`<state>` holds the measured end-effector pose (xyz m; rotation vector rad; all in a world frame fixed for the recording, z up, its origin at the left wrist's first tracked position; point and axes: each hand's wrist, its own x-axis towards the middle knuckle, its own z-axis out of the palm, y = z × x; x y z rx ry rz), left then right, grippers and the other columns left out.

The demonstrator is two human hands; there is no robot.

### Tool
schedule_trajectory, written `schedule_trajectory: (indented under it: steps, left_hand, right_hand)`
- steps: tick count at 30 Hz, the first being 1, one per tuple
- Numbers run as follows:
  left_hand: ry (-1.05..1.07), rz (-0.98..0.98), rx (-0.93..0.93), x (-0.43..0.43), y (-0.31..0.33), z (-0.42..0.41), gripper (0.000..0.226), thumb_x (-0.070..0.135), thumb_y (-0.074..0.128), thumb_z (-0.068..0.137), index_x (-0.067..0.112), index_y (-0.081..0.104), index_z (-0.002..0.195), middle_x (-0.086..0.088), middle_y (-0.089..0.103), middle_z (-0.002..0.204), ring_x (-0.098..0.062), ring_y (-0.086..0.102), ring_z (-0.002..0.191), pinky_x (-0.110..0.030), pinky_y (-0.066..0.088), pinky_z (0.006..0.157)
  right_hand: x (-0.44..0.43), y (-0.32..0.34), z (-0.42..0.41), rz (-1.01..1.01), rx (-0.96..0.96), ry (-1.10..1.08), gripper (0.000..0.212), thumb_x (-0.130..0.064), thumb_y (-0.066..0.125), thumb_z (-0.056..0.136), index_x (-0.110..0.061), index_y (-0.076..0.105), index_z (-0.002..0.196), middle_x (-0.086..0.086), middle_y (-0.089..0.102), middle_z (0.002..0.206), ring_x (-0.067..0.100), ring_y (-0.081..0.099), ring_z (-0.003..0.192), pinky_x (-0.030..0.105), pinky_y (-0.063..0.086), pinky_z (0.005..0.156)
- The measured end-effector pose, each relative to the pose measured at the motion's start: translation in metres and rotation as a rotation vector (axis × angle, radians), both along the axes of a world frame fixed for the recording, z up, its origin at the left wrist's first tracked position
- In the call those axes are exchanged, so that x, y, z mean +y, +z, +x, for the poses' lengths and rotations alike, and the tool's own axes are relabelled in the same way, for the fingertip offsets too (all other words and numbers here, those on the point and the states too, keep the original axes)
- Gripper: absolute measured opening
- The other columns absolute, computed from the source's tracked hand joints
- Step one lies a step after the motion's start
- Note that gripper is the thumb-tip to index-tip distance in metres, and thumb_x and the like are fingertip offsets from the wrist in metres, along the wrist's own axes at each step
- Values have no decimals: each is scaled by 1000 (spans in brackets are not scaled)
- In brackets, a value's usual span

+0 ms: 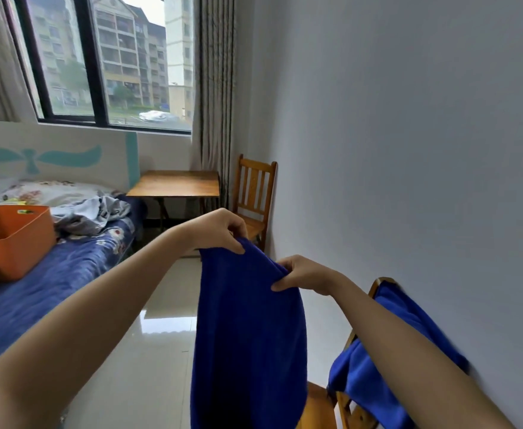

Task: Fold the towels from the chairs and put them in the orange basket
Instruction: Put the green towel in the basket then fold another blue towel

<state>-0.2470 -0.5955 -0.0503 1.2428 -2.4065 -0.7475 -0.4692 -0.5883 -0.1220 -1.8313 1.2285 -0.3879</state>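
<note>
Bedroom | blue towel [247, 329] hangs pinched by left hand [220, 229], right hand [303, 274]

text readable: none | small sticker [25, 211] on the rim of the orange basket [15, 246], far left of the left hand [220, 230]: print too small to read | blue sign [164, 106] outside the window [68, 57], above and left of the left hand, farther from the right hand [303, 274]: blurred, illegible
</note>
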Motion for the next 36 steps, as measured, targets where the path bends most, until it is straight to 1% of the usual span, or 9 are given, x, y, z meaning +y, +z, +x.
schedule_trajectory:
  steps: [3,10,15,20,23,25,28,32,36]
  left_hand:
    - [12,63,15,-2,8,14,17,1,60,82,18,61,79,-6,63,90,-15,59,84,-28,48,80]
    - [16,214,85,-9,12,16,14,1,57,85,12,62,78,-9,62,86,-19,58,81,-32,47,78]
    - [88,139,146,-19,18,27,16,1,57,85,11,61,73,-3,61,73,-12,54,68,-23,42,64]
    - [104,17,45,-30,10,34,16,3,59,83,14,62,72,-1,61,75,-11,54,72,-23,42,68]
    - [97,-24,53,-38,0,40,17,3,60,83,16,62,72,0,61,75,-10,55,70,-21,41,66]
    - [96,-55,74,-42,-6,43,17,3,61,83,16,63,72,-1,61,75,-11,55,70,-21,43,67]
    - [105,-109,89,-46,-14,48,14,3,62,83,14,64,74,1,60,72,-10,54,67,-19,42,65]
    - [85,-238,-107,-51,-27,55,17,5,61,82,21,60,76,7,57,71,-5,53,67,-14,37,61]
    - [129,-234,-264,-61,-39,78,22,3,62,79,24,56,74,11,54,69,-3,50,64,-13,34,57]
  right_hand:
    - [4,-3,-10,33,13,-10,18,-12,65,83,-18,63,100,-2,65,100,15,62,94,26,53,81]
    - [9,9,-29,45,201,39,17,-8,63,85,-22,63,93,-7,65,93,8,63,85,19,52,72]
    - [8,-1,-52,71,227,-38,18,-6,65,82,-14,65,98,-3,66,97,13,62,91,21,51,80]
    - [4,-3,-69,55,180,-127,24,-6,66,81,-11,65,104,0,67,99,12,61,88,22,49,81]
    - [5,0,-76,5,268,-166,5,-6,62,82,-10,65,84,3,62,79,12,53,72,20,44,67]
    - [3,1,-78,-39,336,-219,12,-9,62,83,-15,60,73,-2,56,68,9,48,63,15,38,57]
    - [-2,-2,-81,-127,368,-296,16,-14,64,84,-14,58,69,-1,55,67,10,47,62,19,37,58]
    - [-5,0,-88,-272,225,-428,17,-12,66,83,-10,59,68,1,54,65,12,47,62,21,36,57]
    - [-3,14,-94,-295,-279,-610,9,-5,62,85,-5,61,77,7,63,74,18,58,72,17,51,60]
